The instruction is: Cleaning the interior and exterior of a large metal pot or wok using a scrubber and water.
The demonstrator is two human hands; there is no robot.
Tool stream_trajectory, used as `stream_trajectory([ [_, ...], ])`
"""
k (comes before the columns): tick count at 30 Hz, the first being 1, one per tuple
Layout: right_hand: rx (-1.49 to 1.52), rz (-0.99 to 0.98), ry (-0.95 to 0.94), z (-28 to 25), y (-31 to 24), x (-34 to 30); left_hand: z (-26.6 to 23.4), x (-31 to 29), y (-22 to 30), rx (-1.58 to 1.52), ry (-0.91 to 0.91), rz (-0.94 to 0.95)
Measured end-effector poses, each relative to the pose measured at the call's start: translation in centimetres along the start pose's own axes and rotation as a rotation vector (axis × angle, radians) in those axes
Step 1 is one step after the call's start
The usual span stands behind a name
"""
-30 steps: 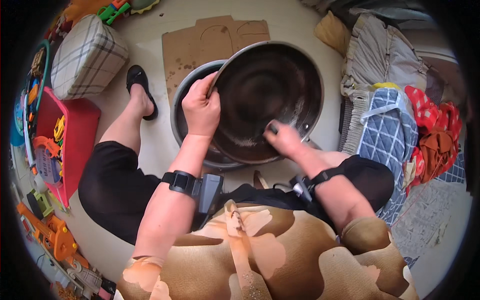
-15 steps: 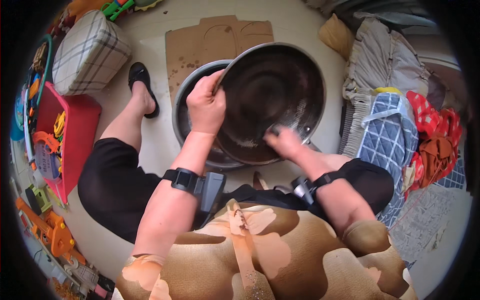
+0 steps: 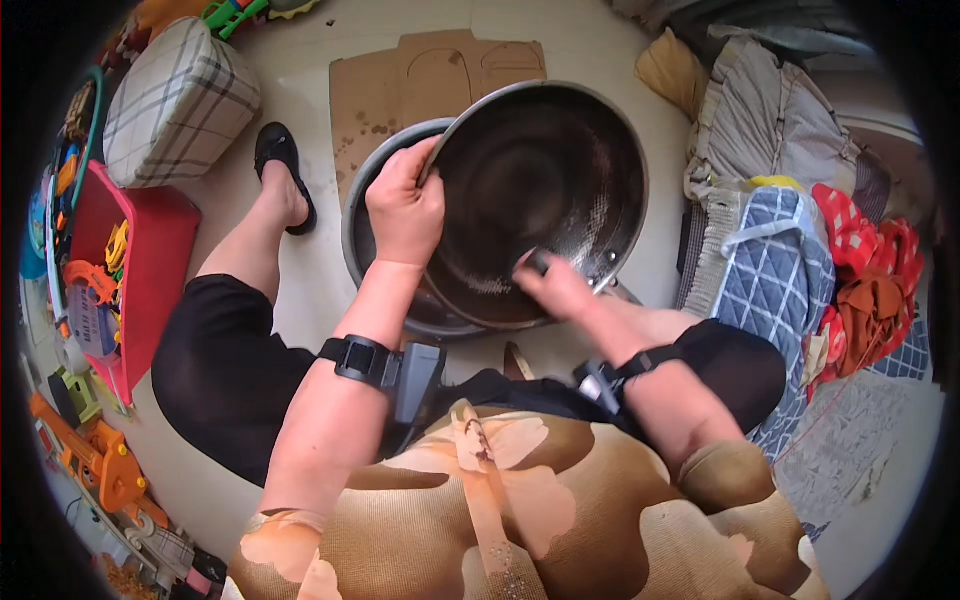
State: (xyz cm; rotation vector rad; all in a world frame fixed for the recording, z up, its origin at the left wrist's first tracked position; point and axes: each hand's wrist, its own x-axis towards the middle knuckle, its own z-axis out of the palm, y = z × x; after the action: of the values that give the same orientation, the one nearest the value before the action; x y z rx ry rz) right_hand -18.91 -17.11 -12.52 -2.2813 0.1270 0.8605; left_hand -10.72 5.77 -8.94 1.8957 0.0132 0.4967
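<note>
A large dark frying pan (image 3: pixel 540 180) with a silvery rim is held tilted in front of me. My left hand (image 3: pixel 407 205) is closed around its left rim. Inside the pan, at its lower right, my right hand (image 3: pixel 556 285) pinches a small dark pad-like piece (image 3: pixel 537 262) against the surface; its exact kind is unclear. Pale worn or wet patches show on the pan near this hand. The pan's handle (image 3: pixel 625 292) points toward my right leg, partly hidden. Beneath the pan sits a round metal basin (image 3: pixel 352 245), mostly covered.
Flattened cardboard (image 3: pixel 390 90) lies on the tiled floor beyond the basin. To the left are a red bin (image 3: pixel 160 270) of toys, a plaid cushioned thing (image 3: pixel 180 105) and an orange toy (image 3: pixel 115 465). Heaped cloths, including a blue checked one (image 3: pixel 780 270), lie at right.
My right hand has shifted slightly left and up inside the pan with the dark piece. The pan and my left hand have moved a little to the left.
</note>
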Motion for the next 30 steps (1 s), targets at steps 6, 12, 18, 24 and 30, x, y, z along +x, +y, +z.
stream_trajectory([
  [6,0.1,0.14,0.035,-1.3,2.2,0.7,0.2,-0.3,0.3,-0.066,-0.024,-0.115],
  [12,0.035,0.117,0.077,-3.7,2.9,1.3,0.6,-0.4,-0.1,-0.095,0.015,-0.053],
  [18,-0.086,-0.039,0.152,-0.4,0.4,-0.1,0.4,-0.2,0.0,-0.092,-0.008,-0.036],
  [24,0.082,-0.121,0.031,1.0,0.3,-0.2,-0.1,0.1,-0.4,0.013,-0.024,-0.02],
  [30,0.066,-0.304,0.003,1.1,0.1,-0.8,-0.2,-0.2,-0.6,-0.031,0.009,-0.086],
])
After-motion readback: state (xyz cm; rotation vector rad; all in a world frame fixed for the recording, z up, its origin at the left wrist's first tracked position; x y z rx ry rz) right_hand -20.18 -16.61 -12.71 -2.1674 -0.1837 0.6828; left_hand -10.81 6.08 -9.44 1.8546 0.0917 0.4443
